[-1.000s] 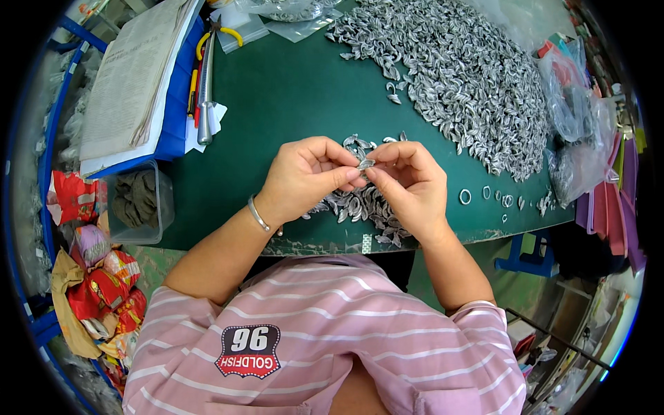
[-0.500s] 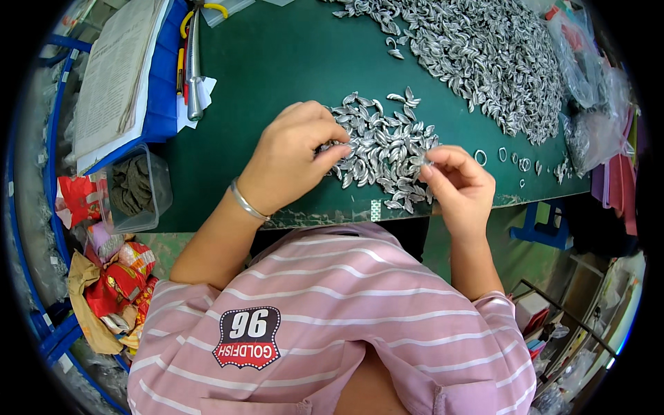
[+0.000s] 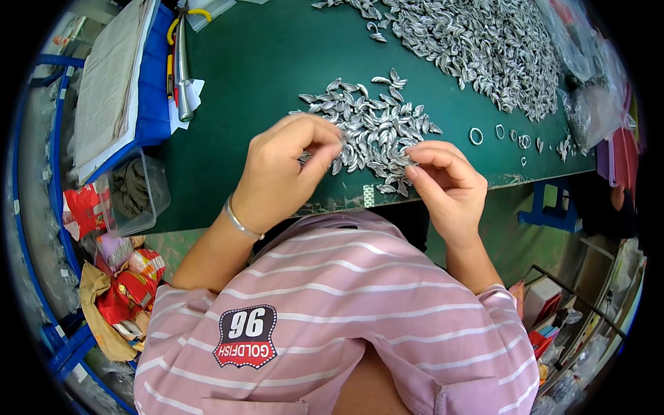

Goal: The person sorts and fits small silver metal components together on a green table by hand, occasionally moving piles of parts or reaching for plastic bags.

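A small pile of silvery, leaf-shaped metal pieces (image 3: 377,128) lies on the green tabletop in front of me. My left hand (image 3: 287,159) is at the pile's left side, its thumb and fingers drawn together and slightly blurred; what they hold, if anything, is hidden. At the right edge of the pile, my right hand (image 3: 449,183) pinches a leaf-shaped metal piece between thumb and fingertips, partly lost against the others. Farther off at the upper right spreads a much larger heap of similar pieces (image 3: 484,52).
Several rings (image 3: 476,135) lie in a row to the right. Clear plastic bags (image 3: 598,117) crowd the far right edge. On the left are a blue tray (image 3: 153,90) with papers, a tapered metal rod (image 3: 182,76), yellow-handled pliers (image 3: 199,13) and a clear tub (image 3: 158,183) holding dark cloth.
Both hands stay at the small pile; the left one has shifted slightly and its fingers are blurred by motion. The whole view has shifted a little, moving the table contents up and left.
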`<state>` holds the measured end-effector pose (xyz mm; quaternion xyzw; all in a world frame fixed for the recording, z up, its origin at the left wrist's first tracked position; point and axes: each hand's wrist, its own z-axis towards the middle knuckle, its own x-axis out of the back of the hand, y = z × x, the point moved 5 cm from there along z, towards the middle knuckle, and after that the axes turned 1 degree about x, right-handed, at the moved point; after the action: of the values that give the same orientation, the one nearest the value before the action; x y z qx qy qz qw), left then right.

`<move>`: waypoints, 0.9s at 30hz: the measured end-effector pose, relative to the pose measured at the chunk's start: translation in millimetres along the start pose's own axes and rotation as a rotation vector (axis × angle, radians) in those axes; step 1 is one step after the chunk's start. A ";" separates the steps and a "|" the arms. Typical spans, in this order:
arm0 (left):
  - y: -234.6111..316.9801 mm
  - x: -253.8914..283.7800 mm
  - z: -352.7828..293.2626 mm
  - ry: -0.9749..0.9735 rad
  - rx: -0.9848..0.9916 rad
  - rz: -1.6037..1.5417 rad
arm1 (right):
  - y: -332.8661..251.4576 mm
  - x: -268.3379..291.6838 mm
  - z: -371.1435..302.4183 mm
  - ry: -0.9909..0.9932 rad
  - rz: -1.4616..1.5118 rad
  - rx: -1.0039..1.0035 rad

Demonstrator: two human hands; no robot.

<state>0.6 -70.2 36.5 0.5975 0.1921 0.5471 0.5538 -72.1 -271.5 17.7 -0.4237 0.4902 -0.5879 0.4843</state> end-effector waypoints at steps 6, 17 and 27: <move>-4.0 -27.0 -20.8 -0.173 0.355 -0.375 | 8.3 -10.8 -3.6 -0.061 0.073 -0.033; -11.0 -42.2 -26.7 -0.195 0.626 -0.706 | 4.9 -17.0 -4.0 -0.146 -0.105 -0.024; -14.3 -45.6 -27.8 -0.183 0.607 -0.742 | 8.6 -23.5 -7.1 -0.043 0.097 -0.081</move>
<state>-33.0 -91.2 -2.0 0.6689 0.4935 0.1774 0.5268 -73.6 -247.7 7.5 -0.4312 0.5231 -0.5342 0.5051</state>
